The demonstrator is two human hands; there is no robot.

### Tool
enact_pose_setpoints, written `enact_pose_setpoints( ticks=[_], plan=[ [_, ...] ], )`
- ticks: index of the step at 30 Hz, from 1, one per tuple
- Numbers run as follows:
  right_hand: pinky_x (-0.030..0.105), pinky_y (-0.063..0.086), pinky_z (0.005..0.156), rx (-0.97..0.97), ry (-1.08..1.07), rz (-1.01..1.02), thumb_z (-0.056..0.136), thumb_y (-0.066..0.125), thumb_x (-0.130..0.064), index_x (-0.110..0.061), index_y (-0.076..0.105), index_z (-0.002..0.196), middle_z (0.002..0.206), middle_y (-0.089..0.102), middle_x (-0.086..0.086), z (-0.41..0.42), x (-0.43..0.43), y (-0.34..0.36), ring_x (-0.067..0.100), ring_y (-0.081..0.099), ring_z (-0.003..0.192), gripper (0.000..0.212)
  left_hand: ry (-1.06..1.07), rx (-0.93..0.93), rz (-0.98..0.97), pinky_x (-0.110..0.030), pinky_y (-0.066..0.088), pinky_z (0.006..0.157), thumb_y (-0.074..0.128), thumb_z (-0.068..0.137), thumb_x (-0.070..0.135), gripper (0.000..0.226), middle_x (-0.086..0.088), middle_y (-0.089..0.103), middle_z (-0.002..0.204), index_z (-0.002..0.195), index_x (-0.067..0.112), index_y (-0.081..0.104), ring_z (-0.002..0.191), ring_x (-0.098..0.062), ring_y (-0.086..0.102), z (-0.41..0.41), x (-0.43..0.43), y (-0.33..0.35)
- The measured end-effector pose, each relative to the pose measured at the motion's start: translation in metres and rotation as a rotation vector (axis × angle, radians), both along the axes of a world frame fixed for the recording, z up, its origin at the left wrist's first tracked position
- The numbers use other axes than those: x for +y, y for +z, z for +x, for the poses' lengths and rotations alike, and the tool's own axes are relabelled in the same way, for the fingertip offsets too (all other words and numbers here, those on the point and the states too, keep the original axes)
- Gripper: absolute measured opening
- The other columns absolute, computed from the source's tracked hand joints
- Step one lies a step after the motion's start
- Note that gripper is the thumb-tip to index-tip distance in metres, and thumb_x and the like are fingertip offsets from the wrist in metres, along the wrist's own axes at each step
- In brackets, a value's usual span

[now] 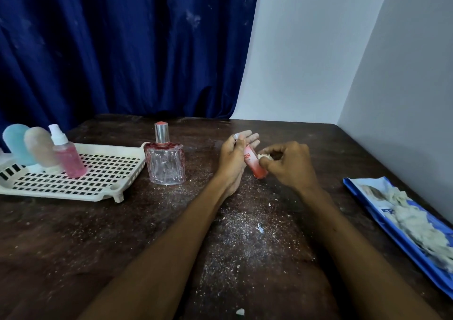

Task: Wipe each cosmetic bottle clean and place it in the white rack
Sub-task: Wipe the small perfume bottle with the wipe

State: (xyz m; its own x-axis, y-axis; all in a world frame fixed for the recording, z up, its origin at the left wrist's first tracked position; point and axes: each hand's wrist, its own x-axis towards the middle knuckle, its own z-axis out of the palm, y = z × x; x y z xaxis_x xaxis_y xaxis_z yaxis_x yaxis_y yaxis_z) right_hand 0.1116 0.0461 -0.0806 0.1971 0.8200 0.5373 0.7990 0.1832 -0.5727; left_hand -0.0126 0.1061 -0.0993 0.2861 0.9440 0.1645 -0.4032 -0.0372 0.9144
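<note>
Holds tilted red bottle (pixel 255 166) in left grip (pixel 234 156), thumb across it; pinches cotton wad (pixel 264 157) against it with right grip (pixel 288 164).

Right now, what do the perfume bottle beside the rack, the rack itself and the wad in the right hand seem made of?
Perfume bottle: likely clear glass, glossy; see-through with thick, reflective walls and a silvery cap. White rack: moulded plastic, matte; slotted grid and moulded feet. Wad, pinched by the right hand against the small red bottle: cotton or tissue; white, fluffy, frayed.
</note>
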Motion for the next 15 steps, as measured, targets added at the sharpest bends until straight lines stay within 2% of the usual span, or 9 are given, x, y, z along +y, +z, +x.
enact_pose_setpoints(
  ticks=[2, 4, 6, 8, 11, 15],
  plan=[
    [0.019, 0.055, 0.057, -0.006, -0.006, -0.023, 0.079, 0.077, -0.012, -0.01, 0.078, 0.099, 0.075, 0.075, 0.004, 0.003, 0.001, -0.001, 0.016, 0.067, 0.058, 0.02, -0.006, -0.016, 0.005, -0.033, 0.05, 0.103, 0.035, 0.108, 0.02, 0.034, -0.016, 0.059, 0.136, 0.131, 0.003, 0.052, 0.124, -0.022, 0.06, 0.001, -0.001, -0.001],
    [0.007, 0.05, 0.061, -0.031, 0.03, 0.094, 0.081, 0.076, -0.011, -0.01, 0.078, 0.102, 0.083, 0.076, 0.005, 0.001, 0.002, -0.001, 0.009, 0.066, 0.062, 0.021, -0.01, -0.029, 0.007, -0.037, 0.05, 0.104, 0.037, 0.107, 0.02, 0.032, -0.015, 0.062, 0.133, 0.128, 0.002, 0.054, 0.121, -0.023, 0.062, 0.003, -0.001, 0.0],
    [0.006, 0.052, 0.071, -0.035, 0.081, 0.238, 0.084, 0.075, -0.011, -0.01, 0.077, 0.104, 0.094, 0.076, 0.003, -0.005, 0.003, -0.001, 0.006, 0.067, 0.072, 0.02, -0.007, -0.035, 0.001, -0.039, 0.052, 0.101, 0.038, 0.107, 0.019, 0.032, -0.012, 0.066, 0.127, 0.125, 0.001, 0.057, 0.116, -0.023, 0.064, 0.004, -0.001, -0.001],
    [0.009, 0.053, 0.074, -0.033, 0.113, 0.288, 0.083, 0.077, -0.009, -0.009, 0.077, 0.103, 0.095, 0.074, 0.001, -0.008, 0.003, -0.002, 0.006, 0.068, 0.075, 0.02, 0.0, -0.047, -0.011, -0.037, 0.054, 0.098, 0.039, 0.107, 0.017, 0.031, -0.013, 0.067, 0.125, 0.123, -0.001, 0.058, 0.115, -0.023, 0.065, 0.004, -0.001, -0.002],
    [0.018, 0.058, 0.069, -0.035, 0.117, 0.12, 0.077, 0.082, -0.009, -0.009, 0.078, 0.099, 0.092, 0.076, 0.003, -0.005, 0.002, -0.003, 0.005, 0.068, 0.069, 0.022, 0.057, -0.088, -0.053, -0.039, 0.053, 0.1, 0.04, 0.106, 0.013, 0.028, -0.016, 0.065, 0.127, 0.12, -0.002, 0.058, 0.118, -0.023, 0.064, 0.002, 0.003, -0.003],
    [0.022, 0.053, 0.065, -0.066, -0.029, -0.145, 0.071, 0.088, -0.018, -0.015, 0.079, 0.089, 0.078, 0.075, 0.0, 0.002, 0.001, -0.004, 0.007, 0.064, 0.06, 0.02, 0.107, -0.124, -0.103, -0.04, 0.049, 0.105, 0.041, 0.106, 0.015, 0.023, -0.018, 0.065, 0.127, 0.108, 0.004, 0.061, 0.118, -0.022, 0.064, 0.0, 0.004, -0.003]
  ],
)
